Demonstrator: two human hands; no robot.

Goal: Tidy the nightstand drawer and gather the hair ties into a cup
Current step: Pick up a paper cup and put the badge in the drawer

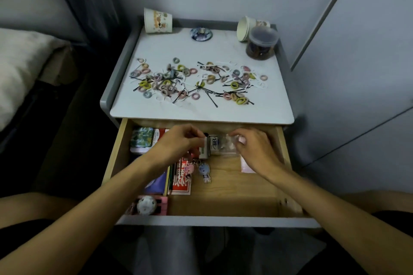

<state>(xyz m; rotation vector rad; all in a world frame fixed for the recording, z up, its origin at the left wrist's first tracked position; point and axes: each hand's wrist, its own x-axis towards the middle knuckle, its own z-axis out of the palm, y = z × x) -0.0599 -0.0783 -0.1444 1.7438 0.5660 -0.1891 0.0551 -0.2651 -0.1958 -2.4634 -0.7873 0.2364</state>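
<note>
Both hands are down in the open drawer, lower centre of the frame. A small white box is pinched at its left end by the curled fingers of the left hand. A clear plastic bag just to its right is gripped by the right hand, fingers bunched round the crinkled film. Box and bag are held up at the back of the drawer, close together. Whether the box sits inside the bag cannot be told. The two-handed hold looks meant to part or straighten them before they are laid down.

Along the drawer's left side a green tin, a red pack and two keychain charms are packed close, so the bare wood on the right is free for sorting.

The hair ties are not yet gathered. They are strewn across the middle of the nightstand top, tangled with black hairpins. A patterned paper cup lies tipped at the upper left corner, and stacked cups lie beside a lidded jar at the upper right. All are kept at the back edge, within reach for the collecting. By the look of it the drawer is being dealt with first, and the hair-tie step has not been started.
</note>
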